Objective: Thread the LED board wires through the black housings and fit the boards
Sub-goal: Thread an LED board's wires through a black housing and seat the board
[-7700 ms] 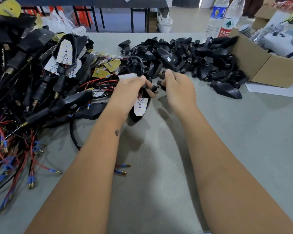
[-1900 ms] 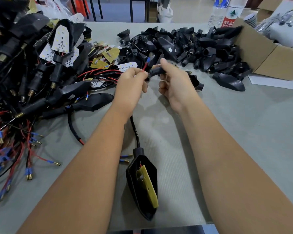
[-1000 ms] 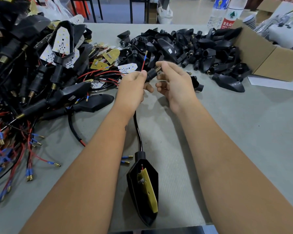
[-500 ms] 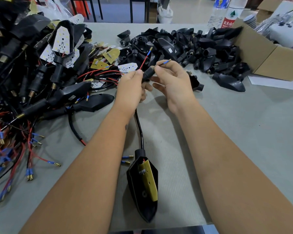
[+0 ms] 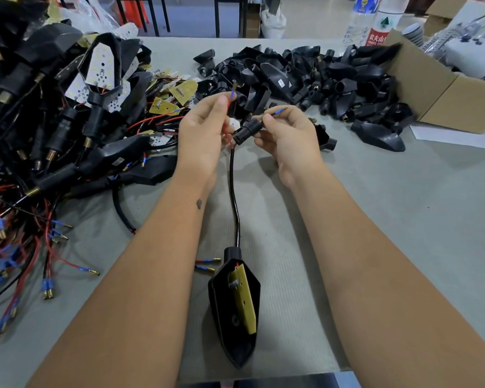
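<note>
Fingers (image 5: 275, 119) of the right hand (image 5: 289, 138) pinch a blue-tipped wire (image 5: 277, 110); left hand (image 5: 202, 133) pinches the red wire (image 5: 228, 107).

We see a cardboard box (image 5: 443, 91) at the table's (image 5: 403, 219) far right with white paper (image 5: 454, 137) under it. Two plastic water bottles (image 5: 371, 19) stand behind the box. Table legs (image 5: 216, 15) and a white sack (image 5: 273, 19) are on the floor beyond.

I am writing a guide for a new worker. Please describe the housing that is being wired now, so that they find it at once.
Start at the grey table and look at its near edge, between the person's two forearms. The black housing lies there alone, apart from both piles. Only it has a yellow board tilted inside and a black cable running up to the hands.
</note>
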